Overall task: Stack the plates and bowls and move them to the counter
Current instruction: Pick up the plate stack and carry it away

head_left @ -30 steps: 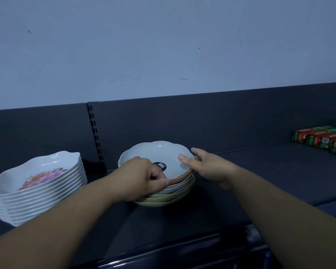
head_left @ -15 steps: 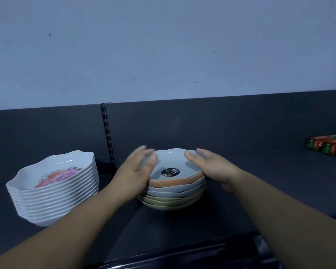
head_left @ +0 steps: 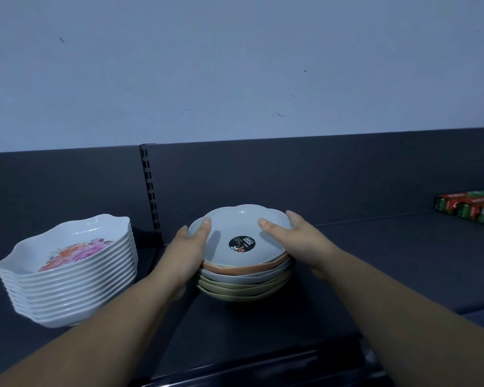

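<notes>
1. The stack of bowls sits on the dark shelf, just in front of the shelf's back panel. Take this stack as your landmark.
2. Top bowl is pale grey-white with a scalloped rim. A round black sticker lies in its well, a little left of centre.
3. Below the top bowl: an orange rim, then pale grey ones, then tan or yellowish ones at the base. I cannot give an exact count.
4. Your left hand clasps the stack's left side. The thumb lies over the top bowl's rim; the fingers go down the side and under, out of sight.
5. Your right hand clasps the stack's right side, thumb resting inside the top bowl, fingers wrapped round the far right rim.
6. Whether the stack is lifted off the shelf or resting on it, I cannot tell.
7. Left of the stack, apart from it: a taller pile of white bowls with wavy edges, a pink and orange flower print in the top one.
8. Behind and left of the stack: a slotted upright in the back panel.
9. Far right of the stack, well apart: red and green boxes on the shelf.
</notes>
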